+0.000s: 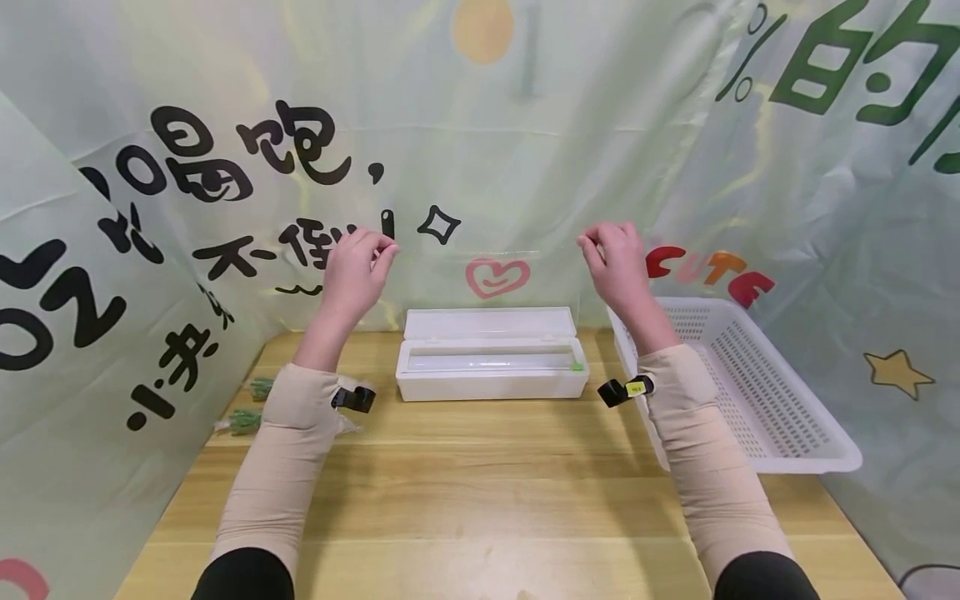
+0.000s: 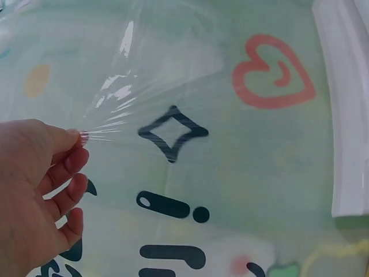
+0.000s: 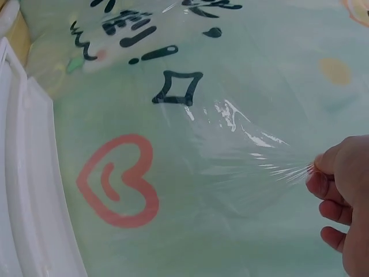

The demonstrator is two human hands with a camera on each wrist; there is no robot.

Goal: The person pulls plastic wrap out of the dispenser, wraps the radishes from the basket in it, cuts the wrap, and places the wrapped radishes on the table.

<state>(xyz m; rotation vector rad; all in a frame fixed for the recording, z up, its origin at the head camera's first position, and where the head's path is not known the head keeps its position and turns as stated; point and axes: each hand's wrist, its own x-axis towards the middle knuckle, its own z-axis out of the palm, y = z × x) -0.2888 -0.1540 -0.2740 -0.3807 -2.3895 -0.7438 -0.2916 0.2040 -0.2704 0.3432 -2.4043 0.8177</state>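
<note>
Both hands are raised above the table, apart from each other, with clear cling film [image 2: 118, 92] stretched between them. My left hand [image 1: 354, 273] pinches one corner between thumb and forefinger, the other fingers loosely bent. At the opposite corner my right hand [image 1: 617, 265] pinches the film [image 3: 233, 118] likewise, and creases fan out from the grip. Below and between the hands stands a white cling film dispenser [image 1: 491, 387], its lid [image 1: 487, 322] tipped back. A roll [image 1: 487, 362] lies inside, and a green slider [image 1: 577, 366] sits at the right end of its front edge.
A white perforated basket [image 1: 806, 464] stands on the right, partly behind my right forearm. Green bundles in clear plastic [image 1: 243, 422] lie at the left, partly hidden by my left sleeve. A printed cloth [image 1: 525, 192] hangs behind and beside the wooden table [image 1: 480, 492].
</note>
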